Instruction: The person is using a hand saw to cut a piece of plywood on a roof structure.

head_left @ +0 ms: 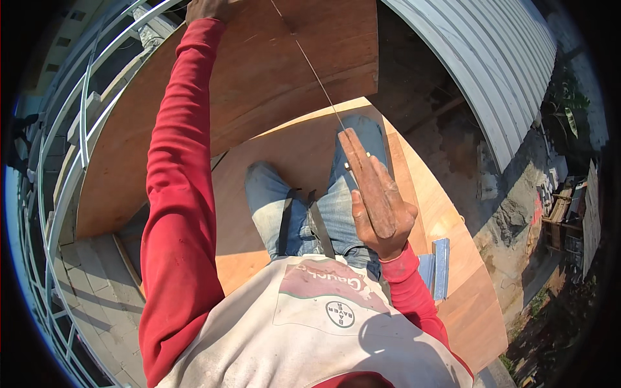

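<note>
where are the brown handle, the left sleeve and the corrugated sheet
Brown handle (369,186): head view, mid-length
Left sleeve (181,197): head view, the forearm
Corrugated sheet (485,58): head view, ribbed top

The fingers of the person's right hand (400,223) wrap around a long brown block (367,184). A thin string (316,77) runs from the far end of the block up across a big brown board (259,77). The left hand (206,9) is way up at the top, by the edge of that board, and part of it is cut off. Legs in blue jeans (352,155) are over a lighter board (236,223). Blue bars (441,268) lie on it, beside the right arm. White rails (83,123) bend along the left side.
</note>
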`<state>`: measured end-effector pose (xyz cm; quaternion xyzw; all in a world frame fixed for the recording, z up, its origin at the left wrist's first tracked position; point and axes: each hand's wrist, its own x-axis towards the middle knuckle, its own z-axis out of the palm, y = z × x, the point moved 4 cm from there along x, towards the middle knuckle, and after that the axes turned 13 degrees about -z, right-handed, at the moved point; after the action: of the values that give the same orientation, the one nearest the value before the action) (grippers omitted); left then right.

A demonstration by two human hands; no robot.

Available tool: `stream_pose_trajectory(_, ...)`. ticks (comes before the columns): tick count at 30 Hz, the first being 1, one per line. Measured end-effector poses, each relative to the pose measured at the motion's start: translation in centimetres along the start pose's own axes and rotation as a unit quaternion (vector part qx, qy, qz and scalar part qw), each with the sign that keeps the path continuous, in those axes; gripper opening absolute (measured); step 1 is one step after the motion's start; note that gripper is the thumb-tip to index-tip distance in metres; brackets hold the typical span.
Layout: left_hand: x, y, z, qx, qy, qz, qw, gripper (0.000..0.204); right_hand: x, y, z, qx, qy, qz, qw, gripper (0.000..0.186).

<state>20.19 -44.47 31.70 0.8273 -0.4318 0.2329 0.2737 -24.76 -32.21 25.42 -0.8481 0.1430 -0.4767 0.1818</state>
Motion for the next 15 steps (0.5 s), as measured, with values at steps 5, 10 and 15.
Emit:
stream_pose_trajectory(5,-0.9,4.0,-1.8,0.048,-0.147,-0.052,0.987,0.070,9.5,7.3,9.7,0.122,0.120,0.131,0.977,0.036)
stream_pose_trajectory(10,-2.4,4.0,-4.0,0.081,-0.127,-0.071,0.986,0.079,9.1,5.8,8.5,0.129,0.120,0.067,0.982,0.038)
stream_pose_trajectory(15,-1.0,5.1,-2.0,-0.056,-0.099,0.001,0.993,0.047,7.6,3.9,7.6,0.186,0.137,0.064,0.971,0.042)
